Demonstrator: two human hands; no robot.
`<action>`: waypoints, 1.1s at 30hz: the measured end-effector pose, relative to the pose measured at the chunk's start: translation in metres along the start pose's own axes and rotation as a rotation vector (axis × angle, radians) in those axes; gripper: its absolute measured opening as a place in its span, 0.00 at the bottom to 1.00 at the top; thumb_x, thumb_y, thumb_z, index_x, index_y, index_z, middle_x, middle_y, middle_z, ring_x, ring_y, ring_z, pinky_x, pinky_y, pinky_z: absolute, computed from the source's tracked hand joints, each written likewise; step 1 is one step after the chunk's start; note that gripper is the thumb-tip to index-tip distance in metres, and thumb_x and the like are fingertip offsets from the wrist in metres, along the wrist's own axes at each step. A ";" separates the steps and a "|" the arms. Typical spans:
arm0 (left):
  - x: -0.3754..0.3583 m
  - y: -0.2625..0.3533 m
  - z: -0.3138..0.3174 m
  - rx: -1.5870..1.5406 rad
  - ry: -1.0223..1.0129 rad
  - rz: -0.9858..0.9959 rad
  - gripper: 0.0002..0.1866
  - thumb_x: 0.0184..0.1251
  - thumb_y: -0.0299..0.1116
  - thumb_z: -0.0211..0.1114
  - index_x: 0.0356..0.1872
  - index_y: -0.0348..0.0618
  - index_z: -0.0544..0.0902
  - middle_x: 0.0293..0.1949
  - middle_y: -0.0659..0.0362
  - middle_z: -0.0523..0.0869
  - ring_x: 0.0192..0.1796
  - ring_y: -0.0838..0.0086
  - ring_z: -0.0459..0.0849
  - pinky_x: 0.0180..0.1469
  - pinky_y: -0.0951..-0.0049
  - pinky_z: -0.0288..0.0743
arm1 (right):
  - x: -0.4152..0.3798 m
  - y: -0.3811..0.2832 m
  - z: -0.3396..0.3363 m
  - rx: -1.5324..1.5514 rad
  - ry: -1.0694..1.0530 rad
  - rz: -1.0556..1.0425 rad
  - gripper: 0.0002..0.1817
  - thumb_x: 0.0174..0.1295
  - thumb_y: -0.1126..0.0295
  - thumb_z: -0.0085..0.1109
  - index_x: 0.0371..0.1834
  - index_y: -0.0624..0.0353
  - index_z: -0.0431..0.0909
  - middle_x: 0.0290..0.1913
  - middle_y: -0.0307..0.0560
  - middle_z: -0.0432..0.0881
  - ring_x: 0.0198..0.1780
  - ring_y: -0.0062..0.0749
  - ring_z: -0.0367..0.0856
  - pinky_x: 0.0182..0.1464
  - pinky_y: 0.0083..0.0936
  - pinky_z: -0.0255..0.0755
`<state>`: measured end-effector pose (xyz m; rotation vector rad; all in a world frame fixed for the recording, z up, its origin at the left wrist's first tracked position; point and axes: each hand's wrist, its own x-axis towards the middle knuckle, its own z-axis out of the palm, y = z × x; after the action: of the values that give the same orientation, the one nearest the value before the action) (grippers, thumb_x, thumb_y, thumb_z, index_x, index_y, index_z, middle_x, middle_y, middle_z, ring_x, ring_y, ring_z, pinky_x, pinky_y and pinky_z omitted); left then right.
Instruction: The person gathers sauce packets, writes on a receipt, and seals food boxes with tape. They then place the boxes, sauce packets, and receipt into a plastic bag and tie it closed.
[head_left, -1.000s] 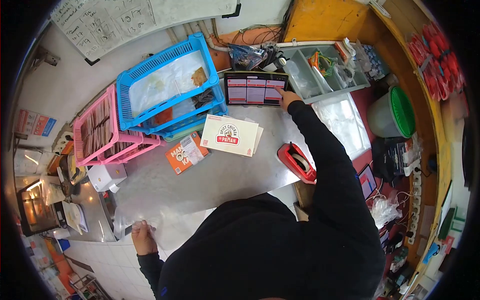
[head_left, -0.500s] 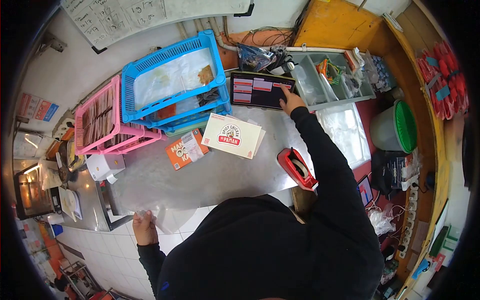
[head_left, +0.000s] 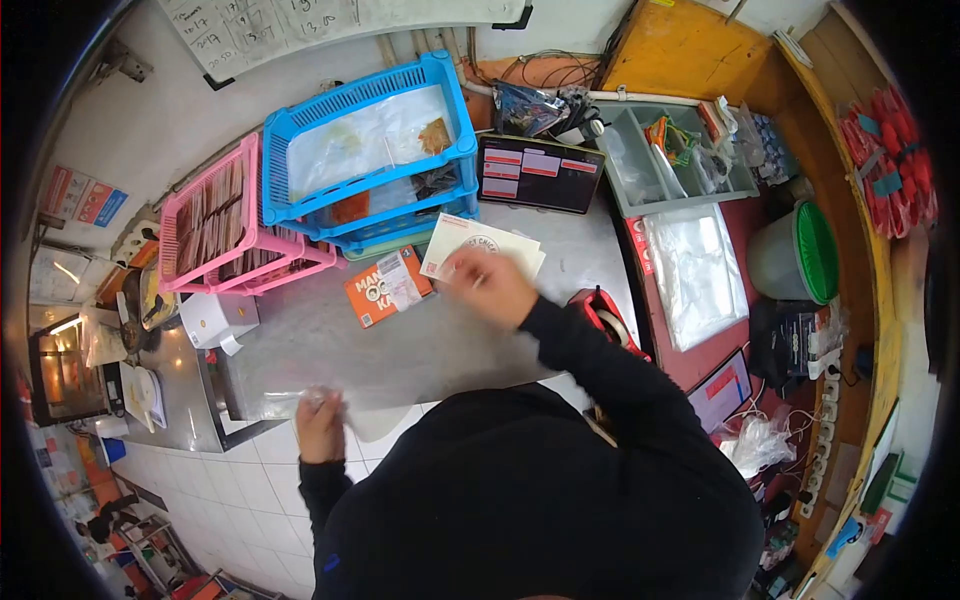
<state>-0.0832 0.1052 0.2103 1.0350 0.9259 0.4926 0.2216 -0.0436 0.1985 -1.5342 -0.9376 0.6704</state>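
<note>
At the front edge of the metal table, my left hand (head_left: 321,428) is closed on a clear plastic bag (head_left: 284,403). My right hand (head_left: 495,288) is smeared by motion above the white printed box (head_left: 446,236) and covers part of its logo; its fingers cannot be made out. An orange box (head_left: 372,298) with a label stuck on it lies left of the white box. Behind them a tablet (head_left: 540,172) with a dark screen and red tiles leans upright. The red tape dispenser (head_left: 594,306) is partly hidden by my right forearm.
Blue stacked baskets (head_left: 366,205) and pink baskets (head_left: 250,241) full of packets stand at the back left. A white printer-like box (head_left: 218,320) sits at the left. To the right are a grey divided tray (head_left: 625,203), a stack of clear bags (head_left: 695,280) and a green-lidded bucket (head_left: 818,255).
My right hand has left the tablet and come back toward me, over the white box. My left hand with the plastic bag has shifted slightly right and up. The camera view has turned a little.
</note>
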 end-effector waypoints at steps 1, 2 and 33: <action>0.008 -0.010 0.005 0.047 -0.046 0.029 0.05 0.58 0.22 0.61 0.31 0.43 0.74 0.26 0.66 0.73 0.29 0.82 0.71 0.34 0.80 0.65 | -0.008 0.008 0.032 0.138 -0.221 0.053 0.13 0.56 0.66 0.61 0.42 0.59 0.76 0.31 0.39 0.80 0.33 0.17 0.76 0.35 0.19 0.72; 0.012 -0.016 0.021 0.176 -0.055 0.040 0.04 0.58 0.26 0.62 0.28 0.42 0.76 0.26 0.65 0.76 0.27 0.81 0.72 0.32 0.79 0.65 | -0.015 0.019 0.064 0.154 -0.403 0.065 0.17 0.55 0.59 0.64 0.41 0.59 0.76 0.34 0.41 0.80 0.34 0.21 0.77 0.37 0.21 0.72; 0.041 0.064 -0.067 0.667 -0.662 0.233 0.20 0.50 0.24 0.69 0.44 0.42 0.72 0.41 0.64 0.73 0.42 0.80 0.73 0.46 0.75 0.72 | -0.031 -0.016 0.087 -0.365 0.312 -0.337 0.08 0.50 0.77 0.52 0.18 0.59 0.65 0.22 0.43 0.68 0.26 0.32 0.69 0.31 0.26 0.65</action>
<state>-0.1129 0.1983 0.2374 1.7845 0.3628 -0.0087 0.1303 -0.0244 0.1963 -1.6809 -1.0812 0.0136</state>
